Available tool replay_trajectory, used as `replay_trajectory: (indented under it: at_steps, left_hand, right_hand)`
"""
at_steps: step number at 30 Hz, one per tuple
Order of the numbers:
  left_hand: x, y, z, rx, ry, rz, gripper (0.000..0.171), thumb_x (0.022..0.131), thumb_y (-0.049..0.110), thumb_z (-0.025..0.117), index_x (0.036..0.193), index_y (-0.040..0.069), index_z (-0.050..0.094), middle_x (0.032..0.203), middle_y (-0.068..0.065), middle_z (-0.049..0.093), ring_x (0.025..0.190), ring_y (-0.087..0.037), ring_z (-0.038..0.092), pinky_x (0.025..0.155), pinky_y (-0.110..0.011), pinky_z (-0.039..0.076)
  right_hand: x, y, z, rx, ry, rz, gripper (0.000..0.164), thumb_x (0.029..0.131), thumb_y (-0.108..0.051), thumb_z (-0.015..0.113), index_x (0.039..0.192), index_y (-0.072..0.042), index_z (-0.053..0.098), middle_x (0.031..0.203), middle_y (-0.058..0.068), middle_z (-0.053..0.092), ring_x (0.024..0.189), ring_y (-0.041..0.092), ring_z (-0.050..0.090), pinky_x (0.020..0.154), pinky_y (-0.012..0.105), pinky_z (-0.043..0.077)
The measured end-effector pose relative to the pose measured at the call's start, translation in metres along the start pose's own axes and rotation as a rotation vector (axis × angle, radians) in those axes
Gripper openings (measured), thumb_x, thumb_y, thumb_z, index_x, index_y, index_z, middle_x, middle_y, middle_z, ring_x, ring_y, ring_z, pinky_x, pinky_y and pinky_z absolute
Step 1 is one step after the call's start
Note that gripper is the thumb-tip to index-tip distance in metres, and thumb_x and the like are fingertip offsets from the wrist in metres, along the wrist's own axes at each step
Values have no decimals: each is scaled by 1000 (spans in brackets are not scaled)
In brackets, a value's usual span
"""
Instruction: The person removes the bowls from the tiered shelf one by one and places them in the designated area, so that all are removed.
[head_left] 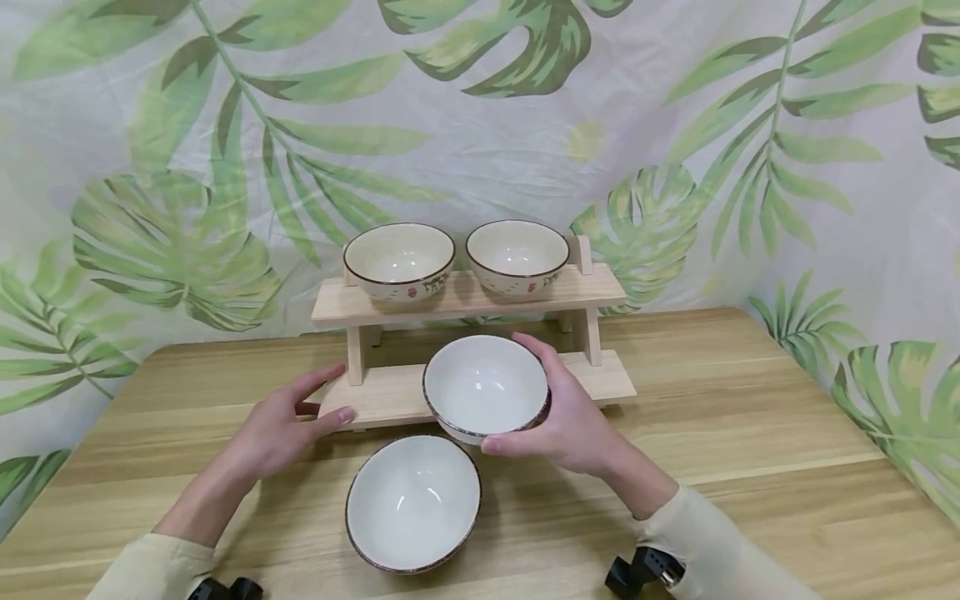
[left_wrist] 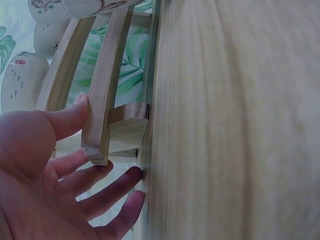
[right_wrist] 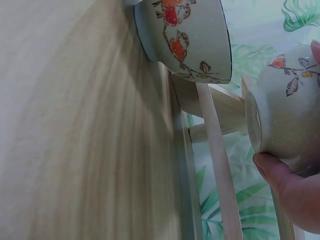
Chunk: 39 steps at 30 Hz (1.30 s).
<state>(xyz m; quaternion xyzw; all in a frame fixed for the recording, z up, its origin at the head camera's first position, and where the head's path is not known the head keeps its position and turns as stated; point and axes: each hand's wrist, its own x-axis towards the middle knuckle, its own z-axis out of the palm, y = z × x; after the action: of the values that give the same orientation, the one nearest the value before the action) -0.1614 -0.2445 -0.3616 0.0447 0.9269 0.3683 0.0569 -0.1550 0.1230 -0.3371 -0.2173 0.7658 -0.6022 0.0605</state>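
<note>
My right hand (head_left: 573,408) grips a white bowl (head_left: 483,387) with a dark rim, thumb at the near side and fingers round the right side. In the right wrist view this bowl (right_wrist: 285,115) shows painted birds and leaves outside, and its foot is raised off the table. It overlaps the lower board of a two-tier wooden shelf stand (head_left: 397,392). Pinching the left end of that lower board (left_wrist: 102,115) is my left hand (head_left: 281,425), thumb on top and fingers beneath. A second bowl (head_left: 414,504) of the same kind stands on the table in front.
On the upper board (head_left: 450,300) sit two cream bowls, a left one (head_left: 400,258) and a right one (head_left: 517,254), with brown rims and small painted flowers. The wooden table (head_left: 750,467) ends at a leaf-patterned cloth (head_left: 480,150) hanging behind the stand.
</note>
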Motion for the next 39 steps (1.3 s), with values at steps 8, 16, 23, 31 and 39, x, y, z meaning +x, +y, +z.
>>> replay_trajectory:
  at_steps: [8, 16, 23, 31, 39]
  left_hand:
    - [0, 0, 0, 3, 0, -8, 83, 100, 53, 71, 167, 17, 36, 164, -28, 43, 135, -50, 59, 96, -50, 56]
    - [0, 1, -1, 2, -7, -7, 84, 100, 52, 71, 167, 17, 35, 163, -29, 43, 134, -50, 59, 94, -48, 55]
    - [0, 0, 0, 1, -8, -10, 85, 99, 54, 71, 167, 18, 36, 166, -28, 40, 136, -52, 57, 98, -54, 55]
    - [0, -4, 0, -3, -5, -4, 82, 101, 49, 71, 167, 15, 36, 166, -30, 39, 134, -54, 58, 99, -56, 55]
    - [0, -2, -1, -6, -6, -2, 82, 101, 48, 71, 167, 15, 36, 166, -29, 39, 134, -54, 58, 99, -56, 55]
  right_hand:
    - [-12, 7, -8, 36, -27, -22, 118, 72, -17, 99, 165, -14, 26, 158, 17, 46, 133, 36, 59, 100, 33, 58]
    - [-23, 12, -19, 51, -71, -61, 116, 71, -14, 99, 163, -12, 29, 157, 18, 44, 132, 38, 58, 98, 31, 59]
    - [-33, 20, -27, 81, -112, -100, 113, 72, -6, 96, 162, -8, 28, 155, 20, 45, 133, 41, 56, 101, 31, 58]
    - [-45, 30, -33, 72, -139, -80, 113, 71, 0, 94, 162, -6, 28, 154, 25, 45, 131, 45, 56, 101, 31, 58]
    - [-53, 38, -38, 43, -183, -76, 113, 73, 0, 93, 163, -2, 26, 156, 26, 43, 132, 32, 60, 101, 30, 58]
